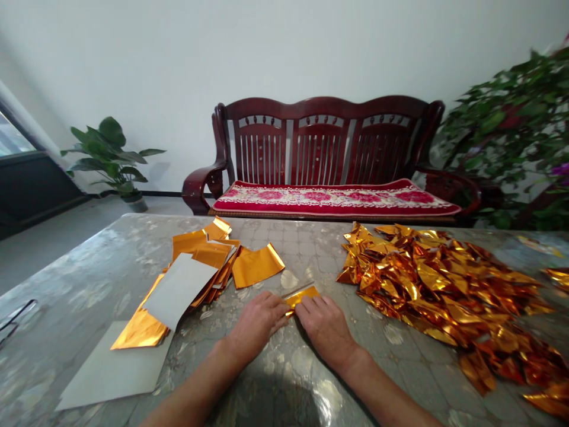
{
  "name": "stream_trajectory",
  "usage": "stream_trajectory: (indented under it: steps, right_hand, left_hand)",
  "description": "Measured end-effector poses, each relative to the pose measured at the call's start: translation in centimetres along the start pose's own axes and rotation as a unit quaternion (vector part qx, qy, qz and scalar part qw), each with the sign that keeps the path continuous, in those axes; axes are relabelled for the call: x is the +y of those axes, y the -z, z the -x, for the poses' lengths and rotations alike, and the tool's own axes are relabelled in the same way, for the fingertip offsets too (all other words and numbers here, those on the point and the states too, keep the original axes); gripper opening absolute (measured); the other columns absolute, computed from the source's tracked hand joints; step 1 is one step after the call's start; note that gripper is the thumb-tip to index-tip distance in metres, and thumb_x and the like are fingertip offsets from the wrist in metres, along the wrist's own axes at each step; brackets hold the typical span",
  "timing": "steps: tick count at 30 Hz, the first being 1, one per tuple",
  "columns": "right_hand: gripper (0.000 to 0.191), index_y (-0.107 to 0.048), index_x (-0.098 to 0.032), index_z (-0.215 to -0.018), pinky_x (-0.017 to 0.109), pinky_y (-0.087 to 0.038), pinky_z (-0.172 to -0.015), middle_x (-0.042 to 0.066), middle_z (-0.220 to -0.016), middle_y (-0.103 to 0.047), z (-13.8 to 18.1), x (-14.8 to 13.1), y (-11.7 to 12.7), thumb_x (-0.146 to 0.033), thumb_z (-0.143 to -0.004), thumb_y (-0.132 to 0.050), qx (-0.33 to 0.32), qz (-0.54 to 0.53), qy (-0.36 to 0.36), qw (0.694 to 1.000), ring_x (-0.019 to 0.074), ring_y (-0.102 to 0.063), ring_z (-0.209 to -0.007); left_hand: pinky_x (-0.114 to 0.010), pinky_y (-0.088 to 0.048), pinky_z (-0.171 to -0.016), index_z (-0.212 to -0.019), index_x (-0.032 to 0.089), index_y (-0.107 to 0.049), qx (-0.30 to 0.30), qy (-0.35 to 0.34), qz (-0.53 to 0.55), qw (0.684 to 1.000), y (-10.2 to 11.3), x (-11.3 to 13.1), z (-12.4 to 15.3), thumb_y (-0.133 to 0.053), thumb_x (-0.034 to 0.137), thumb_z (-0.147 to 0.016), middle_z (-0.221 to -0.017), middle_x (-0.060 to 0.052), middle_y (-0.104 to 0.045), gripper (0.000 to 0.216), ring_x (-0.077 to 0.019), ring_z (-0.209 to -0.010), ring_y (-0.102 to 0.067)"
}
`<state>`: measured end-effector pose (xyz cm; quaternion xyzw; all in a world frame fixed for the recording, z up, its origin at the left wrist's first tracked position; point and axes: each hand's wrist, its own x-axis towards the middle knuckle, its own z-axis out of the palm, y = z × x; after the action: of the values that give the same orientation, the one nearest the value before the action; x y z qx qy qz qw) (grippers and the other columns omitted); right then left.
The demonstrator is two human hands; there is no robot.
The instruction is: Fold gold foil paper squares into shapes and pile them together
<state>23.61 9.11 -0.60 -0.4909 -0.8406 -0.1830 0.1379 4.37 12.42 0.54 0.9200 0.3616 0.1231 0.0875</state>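
Observation:
A small piece of gold foil paper (302, 295) lies on the grey patterned table (288, 367) near its middle. My left hand (258, 323) presses the piece's left end with closed fingers. My right hand (326, 326) holds its right end, fingers curled onto it. To the left lies a loose stack of flat gold foil sheets (208, 258), some turned white side up (178, 290). On the right sits a large heap of folded gold foil pieces (444, 284).
A dark red wooden bench (320, 148) with a red floral cushion (333, 198) stands behind the table. Potted plants stand at the back left (109, 154) and right (511, 130). A white sheet (115, 370) lies at the front left, and a dark object (13, 320) at the left edge.

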Motion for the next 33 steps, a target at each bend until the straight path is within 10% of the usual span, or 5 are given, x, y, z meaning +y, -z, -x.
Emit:
stream_trajectory:
  steps: [33]
  right_hand:
    - [0.008,-0.064,-0.022,-0.093,0.032,-0.036,-0.08,0.003,-0.096,-0.064,0.1,0.1,0.7,-0.026,-0.086,-0.066,-0.045,-0.175,-0.114,0.977,0.0221,-0.053,-0.094]
  left_hand:
    - [-0.029,-0.045,-0.074,-0.083,0.02,-0.066,0.078,0.027,-0.01,0.997,-2.0,-0.1,-0.7,-0.051,0.028,-0.097,-0.082,-0.003,-0.063,0.023,-0.0187,-0.082,-0.058]
